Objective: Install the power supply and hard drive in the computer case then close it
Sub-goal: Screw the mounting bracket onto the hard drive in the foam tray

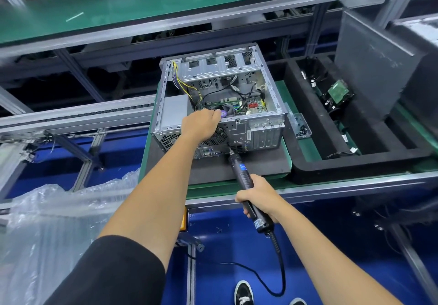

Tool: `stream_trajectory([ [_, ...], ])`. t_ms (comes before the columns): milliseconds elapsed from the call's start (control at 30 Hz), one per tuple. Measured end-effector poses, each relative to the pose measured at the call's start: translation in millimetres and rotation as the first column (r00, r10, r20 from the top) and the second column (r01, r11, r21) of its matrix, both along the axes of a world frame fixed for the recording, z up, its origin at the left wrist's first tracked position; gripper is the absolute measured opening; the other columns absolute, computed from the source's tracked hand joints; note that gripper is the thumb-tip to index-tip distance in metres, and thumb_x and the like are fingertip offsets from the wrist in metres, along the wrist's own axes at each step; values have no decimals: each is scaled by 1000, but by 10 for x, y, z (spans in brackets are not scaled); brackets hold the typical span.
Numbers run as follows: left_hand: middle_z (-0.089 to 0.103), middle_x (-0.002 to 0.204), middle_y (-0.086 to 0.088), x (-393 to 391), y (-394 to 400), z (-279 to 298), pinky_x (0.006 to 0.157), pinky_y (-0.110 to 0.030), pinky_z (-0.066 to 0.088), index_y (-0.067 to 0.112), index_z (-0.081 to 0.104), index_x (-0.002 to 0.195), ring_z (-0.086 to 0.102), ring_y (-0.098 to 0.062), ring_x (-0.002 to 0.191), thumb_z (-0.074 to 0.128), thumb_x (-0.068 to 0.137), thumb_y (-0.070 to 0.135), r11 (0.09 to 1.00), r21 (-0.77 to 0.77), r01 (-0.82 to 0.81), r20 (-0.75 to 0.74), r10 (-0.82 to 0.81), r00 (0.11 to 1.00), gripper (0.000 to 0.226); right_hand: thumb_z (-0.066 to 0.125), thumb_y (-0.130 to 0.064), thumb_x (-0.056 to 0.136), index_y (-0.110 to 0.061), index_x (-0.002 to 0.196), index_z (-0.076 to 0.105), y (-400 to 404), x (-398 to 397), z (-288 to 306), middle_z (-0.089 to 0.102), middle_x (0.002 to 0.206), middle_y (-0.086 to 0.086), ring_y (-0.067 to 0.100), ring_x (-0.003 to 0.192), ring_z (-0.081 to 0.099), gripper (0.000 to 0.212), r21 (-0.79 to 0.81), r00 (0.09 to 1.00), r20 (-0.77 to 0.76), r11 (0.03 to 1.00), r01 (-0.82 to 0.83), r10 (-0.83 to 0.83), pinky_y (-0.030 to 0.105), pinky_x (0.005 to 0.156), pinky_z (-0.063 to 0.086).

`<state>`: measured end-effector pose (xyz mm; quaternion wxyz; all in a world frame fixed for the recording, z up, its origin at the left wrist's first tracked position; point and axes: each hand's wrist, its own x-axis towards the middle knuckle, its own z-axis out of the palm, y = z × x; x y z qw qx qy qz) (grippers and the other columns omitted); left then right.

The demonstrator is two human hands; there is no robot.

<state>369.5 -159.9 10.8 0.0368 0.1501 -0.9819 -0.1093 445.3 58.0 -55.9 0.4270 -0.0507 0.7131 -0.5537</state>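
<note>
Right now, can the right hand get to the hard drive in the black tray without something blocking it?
Probably not yet. The way to the hard drive looks open, since the black tray has no cover, but the right hand grips the electric screwdriver and would need to free itself first.

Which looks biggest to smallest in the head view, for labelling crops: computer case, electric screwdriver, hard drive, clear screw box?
1. computer case
2. electric screwdriver, though it lies nearer the camera
3. hard drive
4. clear screw box, close to the drive, so unsure

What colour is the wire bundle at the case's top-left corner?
Yellow mixed with purple and black, on the wire bundle inside the computer case; head view.
</note>
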Motion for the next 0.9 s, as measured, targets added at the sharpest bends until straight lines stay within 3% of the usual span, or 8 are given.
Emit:
stream_trajectory([
  [233,46,60,-1,2,0,-3,56,-30,30,18,36,58,42,-19,56,22,98,36,1000,-4,0,1,0,1000,46,67,-3,76,-12,95,42,-31,9,-12,53,69,12,20,43,55,32,4,1000,-3,1000,4,-4,28,44,48],
  [567,46,60,-1,4,3,5,57,-31,31,18,35,57,45,-22,60,23,97,35,1000,12,-1,-4,1,1000,45,67,-4,74,-13,93,41,-130,14,-3,51,75,10,18,42,54,33,69,995,-98,998,14,-7,26,44,47],
  [767,46,62,-1,19,14,33,63,-32,37,19,35,58,49,-25,66,23,98,34,1000,21,7,-3,-7,1000,45,72,-8,74,-11,99,43,-154,14,10,55,80,13,22,47,56,39,36,998,-51,999,28,-27,31,50,51],
  [900,47,62,-1,12,29,45,58,-30,32,19,36,58,48,-24,64,26,95,33,999,49,-21,26,20,999,41,71,-8,77,-6,109,44,-105,42,110,54,80,13,21,49,55,42,27,1000,-26,1000,1,0,32,50,50],
])
